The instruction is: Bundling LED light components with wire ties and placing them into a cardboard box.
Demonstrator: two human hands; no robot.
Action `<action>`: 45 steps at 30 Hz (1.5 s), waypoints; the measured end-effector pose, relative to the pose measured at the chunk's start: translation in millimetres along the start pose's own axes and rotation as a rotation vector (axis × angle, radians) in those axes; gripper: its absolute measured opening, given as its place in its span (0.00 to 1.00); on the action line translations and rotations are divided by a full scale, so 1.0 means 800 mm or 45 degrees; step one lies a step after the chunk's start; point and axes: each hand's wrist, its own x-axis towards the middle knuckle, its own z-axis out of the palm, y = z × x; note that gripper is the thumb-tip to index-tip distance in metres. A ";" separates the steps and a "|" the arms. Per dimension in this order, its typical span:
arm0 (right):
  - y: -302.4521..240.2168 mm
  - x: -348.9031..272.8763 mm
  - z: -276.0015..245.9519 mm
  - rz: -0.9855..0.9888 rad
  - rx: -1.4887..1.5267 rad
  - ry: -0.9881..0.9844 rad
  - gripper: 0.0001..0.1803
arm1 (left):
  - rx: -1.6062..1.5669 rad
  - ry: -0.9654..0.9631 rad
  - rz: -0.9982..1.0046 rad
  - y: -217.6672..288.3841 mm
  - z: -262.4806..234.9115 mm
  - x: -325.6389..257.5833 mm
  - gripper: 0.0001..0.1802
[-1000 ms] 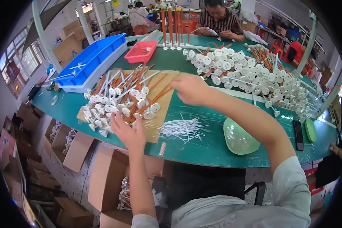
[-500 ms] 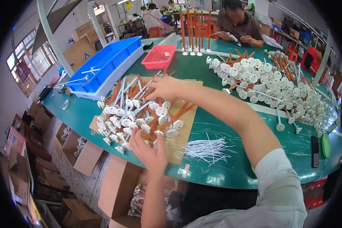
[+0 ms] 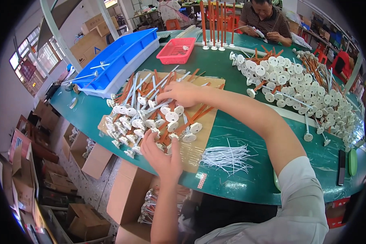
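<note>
A heap of sticks with round white disc ends lies on a brown cardboard sheet; some sticks are orange-brown, others silvery. My right hand reaches across the heap from the right. Its fingers curl down among the sticks, and what they grip is hidden. At the near edge of the heap is my left hand, palm toward the discs. Its thumb stands apart from the fingers, with white discs just beyond them and none plainly held. A bundle of thin white ties lies right of the cardboard.
A blue tray and a red basket stand at the back left. More disc-ended sticks are piled at the right. Several brown sticks stand upright before a co-worker. An open carton sits below the table's near edge.
The whole view has shifted slightly. My right hand's fingers have curled further down into the sticks. My left hand stays at the heap's near edge, nearly unchanged.
</note>
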 end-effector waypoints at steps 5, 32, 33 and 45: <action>0.006 -0.001 0.009 0.036 -0.137 0.015 0.28 | 0.011 0.025 0.012 -0.001 0.002 0.000 0.27; -0.037 -0.070 -0.107 -0.083 -0.100 0.970 0.14 | 0.036 0.105 -0.005 -0.012 0.006 -0.004 0.24; -0.043 -0.075 -0.117 -0.074 -0.109 0.886 0.14 | 0.018 0.114 -0.020 -0.012 0.006 -0.003 0.23; -0.136 -0.206 -0.238 0.108 -0.918 0.051 0.11 | -1.317 0.219 -0.086 0.119 0.007 0.023 0.24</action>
